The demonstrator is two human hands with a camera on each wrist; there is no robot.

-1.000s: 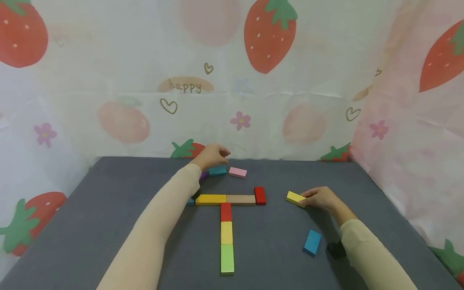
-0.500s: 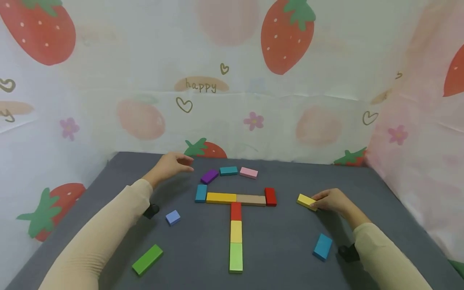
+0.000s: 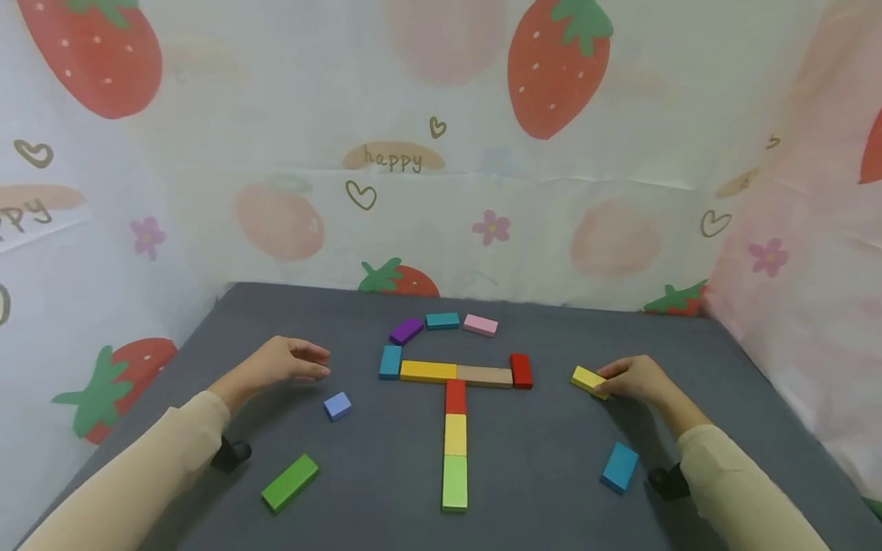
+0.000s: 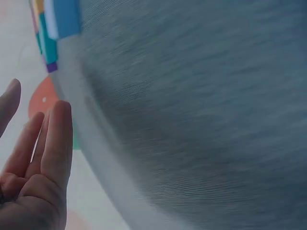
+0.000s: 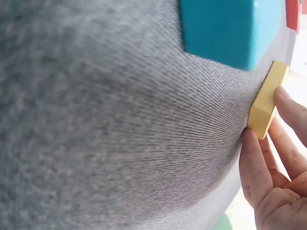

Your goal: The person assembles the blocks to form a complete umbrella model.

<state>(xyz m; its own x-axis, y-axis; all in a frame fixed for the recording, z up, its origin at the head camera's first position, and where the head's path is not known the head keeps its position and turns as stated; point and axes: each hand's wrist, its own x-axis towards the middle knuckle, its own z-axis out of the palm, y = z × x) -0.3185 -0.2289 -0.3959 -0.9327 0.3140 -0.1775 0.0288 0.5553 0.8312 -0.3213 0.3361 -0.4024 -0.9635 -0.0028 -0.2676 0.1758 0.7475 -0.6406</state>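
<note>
At the right of the head view my right hand (image 3: 634, 379) pinches a yellow block (image 3: 586, 379) between thumb and fingers; the right wrist view shows the grip on the block's near end (image 5: 266, 103). My left hand (image 3: 285, 363) is held over the left side of the table, fingers loosely extended, holding nothing. Close by it lies a small periwinkle block (image 3: 338, 406). Flat blocks in the middle form a T: a yellow-orange block (image 3: 429, 372) and a tan block (image 3: 485, 376) across, then red (image 3: 455, 397), yellow (image 3: 455, 435) and light green (image 3: 455, 484) blocks downward.
A blue block (image 3: 390, 362) and a red block (image 3: 521, 371) cap the crossbar. Behind lie purple (image 3: 406, 331), teal (image 3: 442, 321) and pink (image 3: 480, 325) blocks. A green block (image 3: 290, 483) lies front left, a blue block (image 3: 619, 467) front right. Strawberry-print cloth (image 3: 413, 84) surrounds the grey table.
My left hand has swung from above the teal block back to the left and nearer, still holding nothing. The view has turned left. My right hand keeps the yellow block in about the same place.
</note>
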